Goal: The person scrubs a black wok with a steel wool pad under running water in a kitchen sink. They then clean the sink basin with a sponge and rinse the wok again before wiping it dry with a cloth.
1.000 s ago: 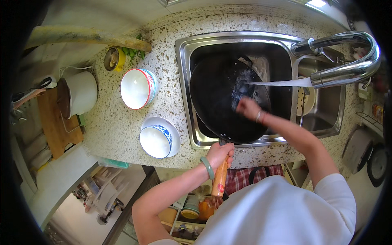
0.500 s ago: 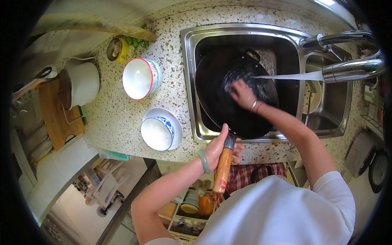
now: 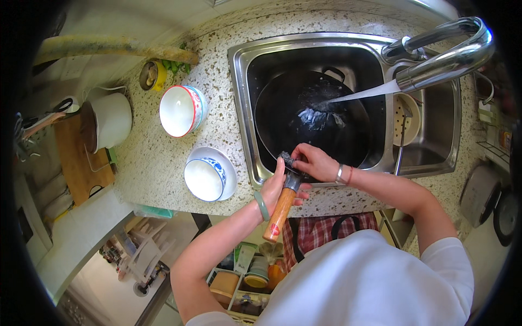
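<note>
A black wok (image 3: 318,117) lies in the steel sink (image 3: 242,60), and a stream of water from the chrome tap (image 3: 446,57) falls into it. My left hand (image 3: 274,187) grips the wok's wooden handle (image 3: 278,214) at the sink's front edge. My right hand (image 3: 315,162) presses a dark scouring pad (image 3: 286,159) onto the wok's near rim, where the handle joins.
On the speckled counter (image 3: 157,163) stand a blue-and-white bowl on a plate (image 3: 205,176), a white bowl with a coloured outside (image 3: 179,110), a white pot (image 3: 109,122) and a small yellow tin (image 3: 151,75). A strainer (image 3: 405,117) sits in the sink's right part.
My right hand with the scouring pad has come from the wok's middle to its near rim by the handle. My left hand has stayed on the handle.
</note>
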Action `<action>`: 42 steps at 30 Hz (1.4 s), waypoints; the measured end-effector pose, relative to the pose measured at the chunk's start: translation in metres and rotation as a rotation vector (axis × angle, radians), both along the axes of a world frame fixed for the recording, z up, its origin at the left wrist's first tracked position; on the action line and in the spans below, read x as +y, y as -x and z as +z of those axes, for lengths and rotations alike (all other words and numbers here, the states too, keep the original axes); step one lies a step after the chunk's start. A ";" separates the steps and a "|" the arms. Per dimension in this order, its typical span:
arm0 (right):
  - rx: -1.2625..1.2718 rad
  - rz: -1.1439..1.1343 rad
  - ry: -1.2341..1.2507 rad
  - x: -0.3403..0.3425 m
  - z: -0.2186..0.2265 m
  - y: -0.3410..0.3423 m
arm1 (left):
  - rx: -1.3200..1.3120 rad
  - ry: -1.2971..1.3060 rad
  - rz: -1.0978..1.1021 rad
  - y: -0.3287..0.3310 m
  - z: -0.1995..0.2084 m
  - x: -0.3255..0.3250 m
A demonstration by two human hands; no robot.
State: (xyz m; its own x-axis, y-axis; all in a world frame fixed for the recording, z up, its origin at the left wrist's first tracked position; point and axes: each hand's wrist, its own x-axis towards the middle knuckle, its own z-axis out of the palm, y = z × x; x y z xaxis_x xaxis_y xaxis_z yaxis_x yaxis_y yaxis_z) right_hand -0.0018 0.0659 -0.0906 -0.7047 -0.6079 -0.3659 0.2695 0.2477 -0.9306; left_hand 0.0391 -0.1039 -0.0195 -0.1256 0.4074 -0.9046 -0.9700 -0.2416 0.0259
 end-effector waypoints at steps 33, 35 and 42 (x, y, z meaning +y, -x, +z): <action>0.527 -0.046 -0.457 0.047 -0.144 0.061 | -0.219 0.053 0.151 0.021 0.054 0.008; 0.605 -0.095 -0.542 0.051 -0.168 0.091 | -0.231 0.063 0.149 0.021 0.052 0.009; 0.051 -0.048 -0.186 0.020 -0.083 0.003 | -0.220 0.060 0.163 0.017 0.051 0.007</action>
